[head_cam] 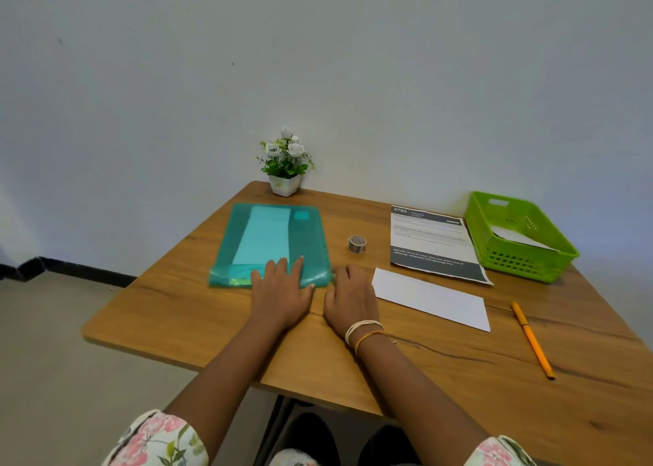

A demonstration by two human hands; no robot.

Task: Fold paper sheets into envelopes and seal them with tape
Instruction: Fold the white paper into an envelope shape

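Head view looks down on a wooden table (212, 324) set against a pale wall, and the teal plastic folder (311, 239) lying on it serves as the landmark. The left hand (281, 289) rests flat on the folder's near edge, fingers straight and spread, gripping nothing. Just to the right of the folder's near right corner, the right hand (348, 298) lies on the table with fingers loosely curled at the folder's edge; whether they pinch that edge cannot be told. Threads in white and yellow circle the right wrist. A light sheet shows through the folder's translucent cover. To the right of the folder, near it, stands a small roll of tape (357, 244). Farther right and nearer the person lies a folded white paper sheet (433, 298), flat on the table. Beyond that sheet, a printed page (433, 243) with dark bands lies flat, and farther right again sits a green basket (523, 257) holding white paper. An orange pencil (531, 340) lies well right of the folder, near the table's front. Behind the folder, by the wall, stands a small potted plant (284, 163) with white flowers.
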